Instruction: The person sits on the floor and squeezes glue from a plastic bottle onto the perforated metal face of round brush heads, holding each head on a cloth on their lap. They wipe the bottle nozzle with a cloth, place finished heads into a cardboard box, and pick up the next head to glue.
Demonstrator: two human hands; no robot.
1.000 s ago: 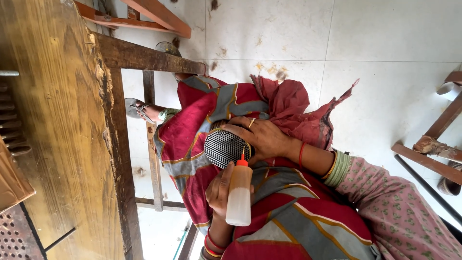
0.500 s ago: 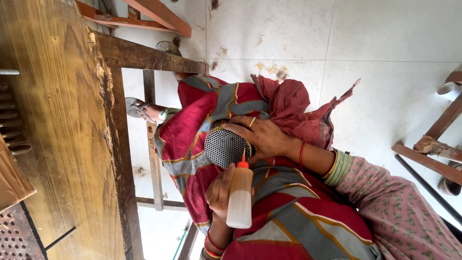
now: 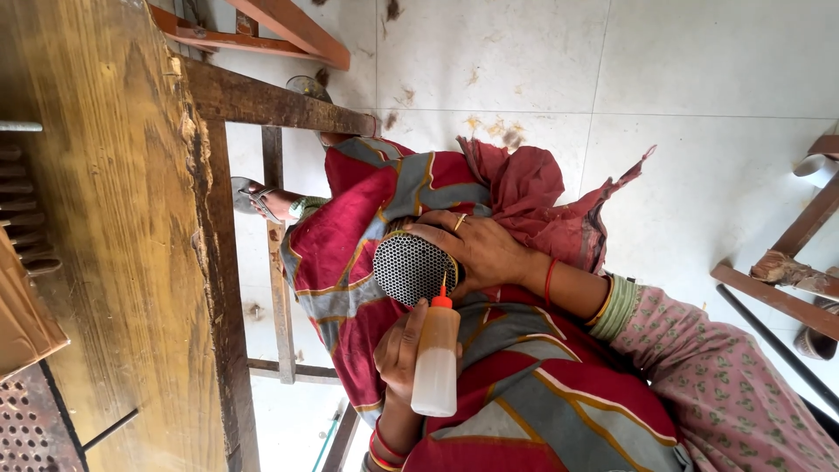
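One package is visible: a small squeeze bottle (image 3: 435,363), located directly beside the round perforated metal disc (image 3: 412,267), on the side toward the lower frame edge. The bottle is a slim cylinder of translucent whitish plastic with a pale, cloudy body. It carries a red conical cap tapering to a thin nozzle, and the nozzle tip stands at the disc rim; contact cannot be confirmed. No label is visible on the bottle wall. A brown cardboard-like edge (image 3: 26,315) shows well apart from the disc, at the left frame border; its kind cannot be determined. No signs or screens appear.
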